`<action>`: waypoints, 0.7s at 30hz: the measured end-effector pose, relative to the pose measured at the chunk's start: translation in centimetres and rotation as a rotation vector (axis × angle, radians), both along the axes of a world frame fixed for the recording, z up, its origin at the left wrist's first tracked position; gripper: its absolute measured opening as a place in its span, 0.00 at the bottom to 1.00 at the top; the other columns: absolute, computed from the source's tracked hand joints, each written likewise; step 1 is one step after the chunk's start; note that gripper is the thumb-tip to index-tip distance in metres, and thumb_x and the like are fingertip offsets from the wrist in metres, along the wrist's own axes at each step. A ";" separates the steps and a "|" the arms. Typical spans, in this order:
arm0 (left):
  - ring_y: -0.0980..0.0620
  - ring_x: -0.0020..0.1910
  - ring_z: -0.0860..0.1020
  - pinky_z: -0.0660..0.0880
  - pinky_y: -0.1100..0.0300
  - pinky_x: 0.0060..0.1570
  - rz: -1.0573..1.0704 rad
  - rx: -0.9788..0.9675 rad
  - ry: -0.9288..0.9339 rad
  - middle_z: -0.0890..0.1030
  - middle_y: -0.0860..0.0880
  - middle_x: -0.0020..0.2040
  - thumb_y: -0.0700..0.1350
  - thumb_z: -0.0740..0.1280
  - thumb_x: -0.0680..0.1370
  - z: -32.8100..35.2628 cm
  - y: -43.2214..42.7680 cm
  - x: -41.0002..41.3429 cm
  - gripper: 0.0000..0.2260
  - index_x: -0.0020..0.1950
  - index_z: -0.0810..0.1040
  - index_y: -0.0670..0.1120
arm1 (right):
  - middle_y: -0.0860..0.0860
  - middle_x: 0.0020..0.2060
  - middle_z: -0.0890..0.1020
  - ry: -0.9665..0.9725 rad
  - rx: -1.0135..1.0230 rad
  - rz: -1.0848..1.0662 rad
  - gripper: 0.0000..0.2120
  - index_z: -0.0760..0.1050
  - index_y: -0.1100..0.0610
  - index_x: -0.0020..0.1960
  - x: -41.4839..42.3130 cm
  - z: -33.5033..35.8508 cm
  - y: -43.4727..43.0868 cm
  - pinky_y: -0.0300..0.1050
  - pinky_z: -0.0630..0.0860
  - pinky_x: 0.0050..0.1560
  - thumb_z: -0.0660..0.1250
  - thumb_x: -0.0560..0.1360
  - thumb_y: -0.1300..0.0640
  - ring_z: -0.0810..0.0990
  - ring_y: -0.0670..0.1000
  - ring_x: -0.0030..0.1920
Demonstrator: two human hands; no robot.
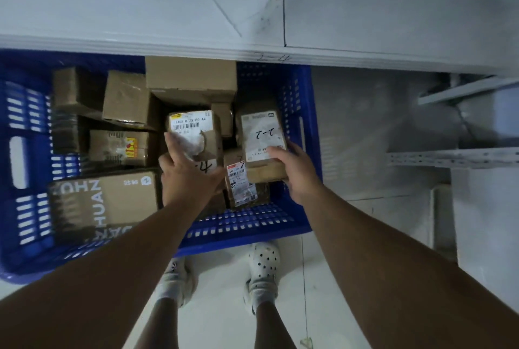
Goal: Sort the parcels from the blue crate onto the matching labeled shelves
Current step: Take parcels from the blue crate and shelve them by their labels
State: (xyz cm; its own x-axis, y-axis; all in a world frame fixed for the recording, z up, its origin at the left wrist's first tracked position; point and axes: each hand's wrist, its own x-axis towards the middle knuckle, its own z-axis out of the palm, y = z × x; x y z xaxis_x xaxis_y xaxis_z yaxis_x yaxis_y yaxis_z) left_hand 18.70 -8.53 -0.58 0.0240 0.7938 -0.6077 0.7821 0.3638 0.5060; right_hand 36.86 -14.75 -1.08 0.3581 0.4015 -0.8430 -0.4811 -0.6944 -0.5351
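The fingers of the left hand are lying spread and nearly straight on the top face of the barcode-labelled parcel at frame centre. No closed grip is showing. The fingers of the right hand are bending over the near end of the "2-2" parcel just to the right. The thumb is hidden, so it cannot be told whether a pinch is closing. Both parcels are sitting in the right half of the blue crate, crowded by other cartons.

Recommended handling, as a judgement:
- Be lifting one parcel at a time, hooking the thumb under a free edge first.
- Be reading the handwritten code before moving to a shelf.

Limits of view:
- The left hand is covering the first character of a code ending "-4".
- The mark on the white shelf edge above the crate is reading like "2-4" but is faint.
- Blur is softening both hands.
- The crate's left side is running out of frame.
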 end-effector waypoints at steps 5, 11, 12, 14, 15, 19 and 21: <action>0.38 0.68 0.65 0.69 0.43 0.64 -0.123 0.097 0.014 0.60 0.41 0.72 0.53 0.75 0.67 4.8 0.5 1.1 0.52 0.78 0.42 0.50 | 0.54 0.56 0.81 -0.069 -0.007 0.001 0.25 0.71 0.54 0.65 3.1 5.3 -1.5 0.50 0.80 0.53 0.74 0.71 0.55 0.82 0.54 0.53; 0.38 0.68 0.66 0.71 0.43 0.61 -0.292 0.147 0.009 0.60 0.41 0.72 0.59 0.73 0.68 11.7 0.7 4.0 0.51 0.78 0.40 0.52 | 0.55 0.56 0.79 -0.255 -0.051 0.283 0.29 0.67 0.51 0.61 7.6 13.6 -1.5 0.47 0.80 0.41 0.79 0.66 0.54 0.83 0.54 0.47; 0.38 0.68 0.66 0.71 0.42 0.61 -0.310 0.162 -0.004 0.61 0.41 0.71 0.60 0.72 0.68 13.1 0.6 4.7 0.50 0.77 0.41 0.53 | 0.54 0.55 0.78 -0.298 -0.060 0.344 0.29 0.66 0.50 0.61 8.3 15.3 -1.7 0.44 0.78 0.39 0.79 0.66 0.54 0.82 0.52 0.45; 0.37 0.67 0.66 0.68 0.40 0.63 -0.345 0.184 -0.035 0.62 0.42 0.69 0.63 0.72 0.66 16.1 0.7 6.2 0.50 0.77 0.42 0.56 | 0.51 0.52 0.77 -0.360 -0.052 0.395 0.29 0.66 0.50 0.63 9.3 19.2 -2.3 0.40 0.74 0.35 0.78 0.68 0.54 0.80 0.48 0.43; 0.37 0.68 0.66 0.67 0.40 0.65 -0.364 0.184 -0.059 0.62 0.42 0.69 0.63 0.72 0.67 17.6 0.7 6.9 0.50 0.77 0.42 0.56 | 0.49 0.51 0.76 -0.374 -0.040 0.388 0.30 0.65 0.50 0.64 9.5 20.9 -2.5 0.40 0.73 0.35 0.77 0.68 0.53 0.79 0.47 0.43; 0.39 0.67 0.67 0.71 0.41 0.62 -0.422 0.218 -0.178 0.62 0.43 0.69 0.56 0.75 0.67 25.2 0.9 10.4 0.49 0.77 0.45 0.54 | 0.48 0.55 0.75 -0.430 0.039 0.262 0.31 0.65 0.50 0.63 10.9 29.5 -3.9 0.42 0.73 0.44 0.78 0.67 0.49 0.77 0.49 0.51; 0.39 0.64 0.69 0.74 0.39 0.57 -0.441 0.219 -0.244 0.65 0.43 0.66 0.57 0.76 0.64 28.4 1.1 11.8 0.48 0.75 0.51 0.52 | 0.47 0.52 0.75 -0.440 0.036 0.268 0.29 0.67 0.51 0.61 12.2 33.5 -4.7 0.42 0.71 0.45 0.78 0.67 0.47 0.75 0.48 0.52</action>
